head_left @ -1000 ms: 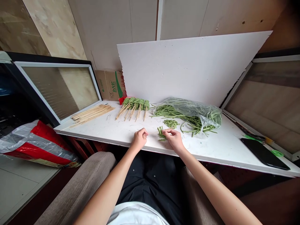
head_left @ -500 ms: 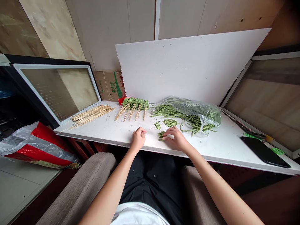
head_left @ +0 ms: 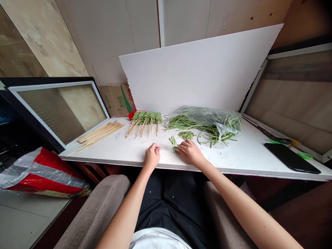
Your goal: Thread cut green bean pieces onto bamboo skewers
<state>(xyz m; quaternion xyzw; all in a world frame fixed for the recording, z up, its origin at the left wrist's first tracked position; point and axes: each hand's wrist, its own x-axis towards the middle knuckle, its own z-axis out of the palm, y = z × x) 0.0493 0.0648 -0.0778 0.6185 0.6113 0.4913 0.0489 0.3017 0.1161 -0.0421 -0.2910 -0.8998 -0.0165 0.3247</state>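
My left hand [head_left: 151, 155] is closed on a thin bamboo skewer [head_left: 165, 144] that points right and carries a few short green bean pieces [head_left: 172, 139] near its tip. Fingers curled, my right hand [head_left: 190, 151] rests on a small heap of cut bean pieces [head_left: 175, 148] at the near edge of the white table [head_left: 129, 147]. A second heap of cut pieces [head_left: 186, 134] lies just beyond. Long green beans spill from a clear plastic bag [head_left: 207, 121] behind that.
Finished bean skewers [head_left: 145, 120] lie in a row at the back, bare bamboo skewers [head_left: 100, 132] to their left. A black phone [head_left: 291, 157] lies at the right, a white board [head_left: 197, 69] leans behind, and a red and clear bag [head_left: 38, 173] sits left.
My right hand let go of the beans on the skewer and dropped onto the near heap of cut pieces. The camera tilted slightly.
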